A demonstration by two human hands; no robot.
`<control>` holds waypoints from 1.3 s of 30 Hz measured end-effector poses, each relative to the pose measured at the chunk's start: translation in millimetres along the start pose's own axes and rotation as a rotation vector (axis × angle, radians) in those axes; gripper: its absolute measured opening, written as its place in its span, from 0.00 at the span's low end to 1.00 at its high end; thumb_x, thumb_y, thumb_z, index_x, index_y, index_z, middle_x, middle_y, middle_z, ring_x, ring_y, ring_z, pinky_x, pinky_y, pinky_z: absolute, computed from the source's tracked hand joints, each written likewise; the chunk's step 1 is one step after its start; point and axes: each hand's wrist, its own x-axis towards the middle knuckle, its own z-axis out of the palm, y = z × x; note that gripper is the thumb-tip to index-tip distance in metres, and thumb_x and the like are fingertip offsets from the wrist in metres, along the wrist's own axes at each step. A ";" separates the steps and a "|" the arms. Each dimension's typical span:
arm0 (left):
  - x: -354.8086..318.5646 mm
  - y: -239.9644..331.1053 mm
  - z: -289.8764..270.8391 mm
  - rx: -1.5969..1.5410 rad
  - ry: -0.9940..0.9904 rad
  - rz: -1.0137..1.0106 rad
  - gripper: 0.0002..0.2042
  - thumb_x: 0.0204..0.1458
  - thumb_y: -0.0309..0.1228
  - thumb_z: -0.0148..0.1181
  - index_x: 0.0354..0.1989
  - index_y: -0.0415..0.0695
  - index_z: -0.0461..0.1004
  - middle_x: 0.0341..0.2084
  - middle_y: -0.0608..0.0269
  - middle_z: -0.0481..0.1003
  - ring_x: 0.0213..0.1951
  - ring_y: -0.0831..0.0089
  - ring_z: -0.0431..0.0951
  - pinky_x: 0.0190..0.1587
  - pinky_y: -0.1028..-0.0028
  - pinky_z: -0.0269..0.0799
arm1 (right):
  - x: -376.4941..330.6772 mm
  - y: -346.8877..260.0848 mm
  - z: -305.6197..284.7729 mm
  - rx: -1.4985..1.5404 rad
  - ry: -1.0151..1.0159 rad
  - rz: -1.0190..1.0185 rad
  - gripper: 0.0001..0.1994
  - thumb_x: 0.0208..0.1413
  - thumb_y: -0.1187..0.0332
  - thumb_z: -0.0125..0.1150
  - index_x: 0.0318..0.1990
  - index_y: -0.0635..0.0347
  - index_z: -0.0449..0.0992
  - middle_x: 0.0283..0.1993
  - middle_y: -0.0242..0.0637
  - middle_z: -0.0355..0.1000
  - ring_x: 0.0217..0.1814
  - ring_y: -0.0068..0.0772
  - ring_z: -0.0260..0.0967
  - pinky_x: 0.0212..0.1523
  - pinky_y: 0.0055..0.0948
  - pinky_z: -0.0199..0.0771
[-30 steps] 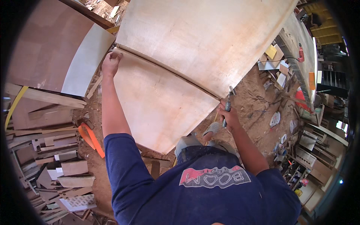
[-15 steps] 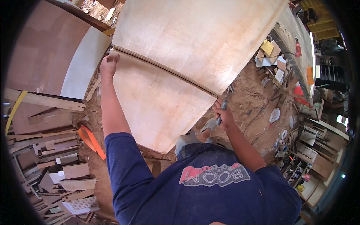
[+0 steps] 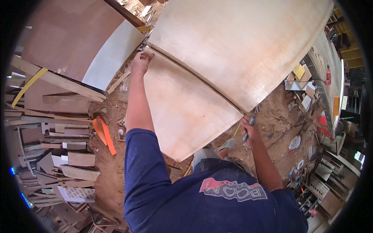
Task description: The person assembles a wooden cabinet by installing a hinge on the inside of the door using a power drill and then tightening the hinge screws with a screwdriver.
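Note:
Two big pale plywood sheets lie on the sawdust floor, the upper sheet (image 3: 241, 46) overlapping the nearer sheet (image 3: 182, 105) along a thin straight strip. My left hand (image 3: 140, 62) presses on the far end of that seam, fingers curled on the nearer sheet's corner. My right hand (image 3: 250, 128) sits at the seam's near end, closed around a small dark pen-like tool (image 3: 248, 125). My foot in a grey sandal (image 3: 227, 145) stands beside the nearer sheet's edge.
Brown boards and a white panel (image 3: 110, 58) lean at the upper left. Stacked wood offcuts (image 3: 58, 155) fill the left side, with an orange strip (image 3: 105, 136) on the floor. Scraps and debris (image 3: 303, 85) litter the right, beside a long workbench (image 3: 330, 54).
My right hand has slid a little down and right along the seam's near end. My left hand stays on the far end. The view has shifted slightly.

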 end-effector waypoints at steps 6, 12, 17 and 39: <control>2.3 -15.4 0.0 -0.106 0.043 0.113 0.33 0.48 0.51 0.75 0.60 0.47 0.75 0.49 0.56 0.81 0.53 0.59 0.81 0.56 0.62 0.74 | 8.0 7.2 -3.3 -0.072 0.075 0.025 0.32 0.59 0.76 0.62 0.71 0.67 0.61 0.47 0.30 0.74 0.23 0.19 0.63 0.25 0.24 0.66; 34.7 -31.1 -8.0 -0.093 -0.004 0.073 0.29 0.51 0.45 0.73 0.60 0.48 0.75 0.52 0.53 0.80 0.54 0.58 0.80 0.57 0.61 0.74 | 7.9 -3.2 3.6 -0.066 0.102 0.048 0.29 0.60 0.76 0.61 0.69 0.64 0.63 0.41 0.25 0.69 0.25 0.19 0.64 0.25 0.23 0.68; 20.2 10.7 7.5 -0.231 -0.081 0.137 0.27 0.53 0.40 0.70 0.61 0.48 0.74 0.56 0.48 0.78 0.58 0.54 0.77 0.60 0.61 0.72 | -3.5 5.7 -6.3 0.010 0.039 -0.014 0.20 0.60 0.77 0.60 0.59 0.56 0.71 0.41 0.24 0.69 0.30 0.16 0.66 0.25 0.19 0.66; 17.5 21.1 -10.9 0.061 -0.083 -0.065 0.29 0.51 0.38 0.75 0.61 0.47 0.72 0.57 0.49 0.77 0.58 0.53 0.77 0.60 0.61 0.74 | -14.3 13.6 1.3 0.064 -0.088 -0.065 0.39 0.59 0.73 0.62 0.76 0.65 0.53 0.76 0.40 0.61 0.26 0.21 0.63 0.31 0.28 0.69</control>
